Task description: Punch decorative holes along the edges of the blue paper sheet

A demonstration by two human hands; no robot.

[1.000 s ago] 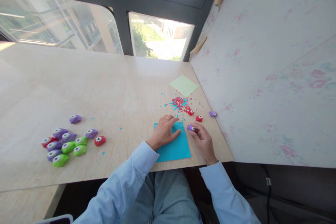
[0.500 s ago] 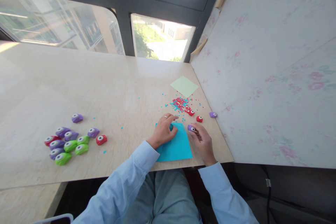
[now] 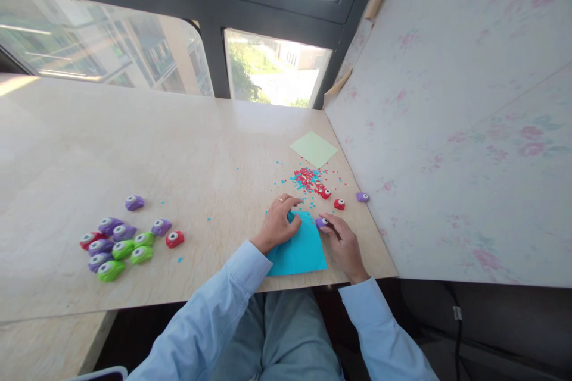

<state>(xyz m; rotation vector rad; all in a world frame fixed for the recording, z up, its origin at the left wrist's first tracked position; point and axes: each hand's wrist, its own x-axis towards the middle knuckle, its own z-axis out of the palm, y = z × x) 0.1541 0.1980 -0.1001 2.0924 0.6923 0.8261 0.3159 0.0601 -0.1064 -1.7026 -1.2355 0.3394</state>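
The far paper (image 3: 314,149) is pale green, the confetti (image 3: 306,177) red and blue, the near paper (image 3: 301,253) bright blue; the craft punch (image 3: 320,222) at its right edge is purple. The left punches (image 3: 123,249) are purple, lime green and red. Pink flowers (image 3: 532,149) pattern the whitish wallpaper (image 3: 469,65).

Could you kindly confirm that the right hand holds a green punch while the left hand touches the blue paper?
The punch is purple, not green, as the head view shows; the right hand does hold it, and the left hand touches the blue paper.
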